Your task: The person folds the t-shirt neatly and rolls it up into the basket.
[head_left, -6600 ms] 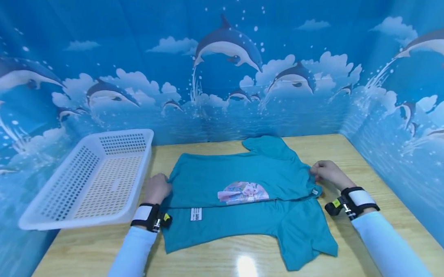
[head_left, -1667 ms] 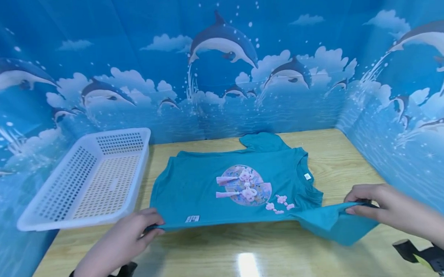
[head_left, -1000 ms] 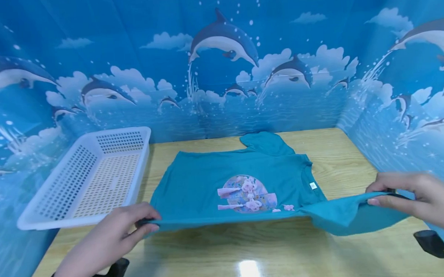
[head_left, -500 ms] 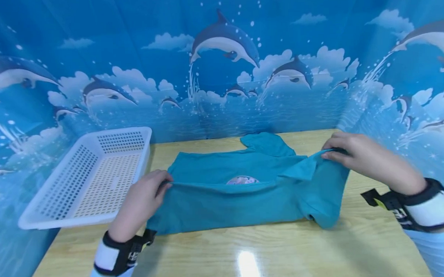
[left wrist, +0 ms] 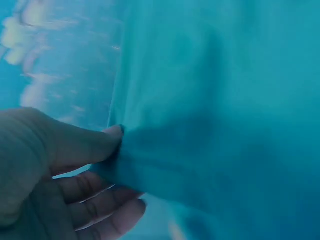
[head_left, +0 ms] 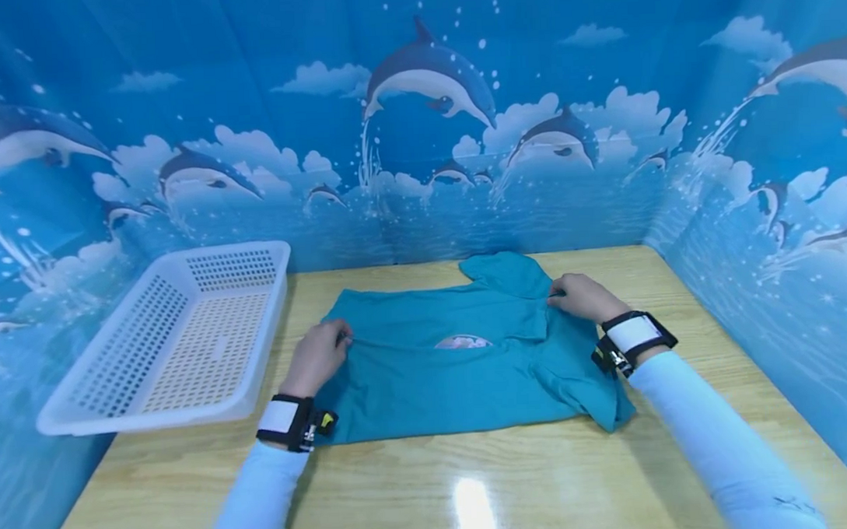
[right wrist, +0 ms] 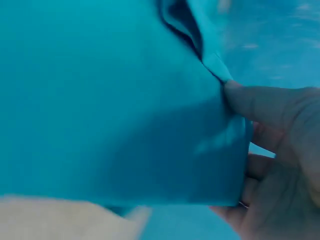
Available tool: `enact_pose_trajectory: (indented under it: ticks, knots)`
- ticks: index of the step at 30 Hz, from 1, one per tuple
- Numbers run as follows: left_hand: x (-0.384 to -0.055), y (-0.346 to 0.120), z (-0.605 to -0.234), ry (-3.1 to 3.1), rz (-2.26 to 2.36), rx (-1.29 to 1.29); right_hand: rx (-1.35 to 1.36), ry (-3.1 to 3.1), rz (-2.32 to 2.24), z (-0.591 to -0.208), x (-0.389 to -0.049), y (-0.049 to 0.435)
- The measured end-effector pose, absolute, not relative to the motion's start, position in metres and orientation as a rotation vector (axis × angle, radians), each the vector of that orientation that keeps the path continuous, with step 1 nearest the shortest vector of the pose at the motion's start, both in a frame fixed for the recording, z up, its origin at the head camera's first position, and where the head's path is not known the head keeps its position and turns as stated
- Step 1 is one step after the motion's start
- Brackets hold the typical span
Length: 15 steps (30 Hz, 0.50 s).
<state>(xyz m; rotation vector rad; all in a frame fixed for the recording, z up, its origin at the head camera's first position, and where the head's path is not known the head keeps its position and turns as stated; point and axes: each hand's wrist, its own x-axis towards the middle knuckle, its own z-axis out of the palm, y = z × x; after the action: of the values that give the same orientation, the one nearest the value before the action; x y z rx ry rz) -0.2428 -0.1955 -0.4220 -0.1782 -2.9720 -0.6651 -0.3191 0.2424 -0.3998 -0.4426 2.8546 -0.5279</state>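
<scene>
A teal T-shirt lies on the table with its near side folded back over its middle. Only the upper arc of its round printed picture shows past the folded edge. One sleeve sticks out at the far right. My left hand pinches the folded edge at its left end, and in the left wrist view the thumb presses the cloth from above. At the right end my right hand pinches a corner of the cloth. Teal fabric fills most of the right wrist view.
A white plastic basket with perforated walls stands to the left, close to my left hand. Behind and on both sides hangs a blue dolphin-print curtain. Bare wooden tabletop shows in front of the shirt.
Both hands have lifted the shirt's near edge and carried it away from me, folding it over the print. The right hand has also come inward to the left. The basket stays put.
</scene>
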Motion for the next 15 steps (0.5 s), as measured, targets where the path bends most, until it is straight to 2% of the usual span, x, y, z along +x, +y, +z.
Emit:
enact_pose_trajectory:
  ticks: [3, 6, 11, 15]
  knots:
    - [-0.247, -0.2, -0.44, -3.007, -0.658, -0.147, -0.419, 2.862, -0.563, -0.421, -0.319, 0.252]
    - [-0.237, -0.203, -0.445, -3.008, -0.588, -0.165, -0.42, 2.917, -0.603, -0.422, -0.302, 0.262]
    - [-0.199, -0.21, -0.436, -2.971, -0.456, -0.238, -0.418, 2.971, -0.62, -0.398, -0.253, 0.269]
    - [-0.168, -0.213, -0.426, -3.02, -0.385, -0.316, -0.367, 2.771, -0.62, -0.386, -0.209, 0.272]
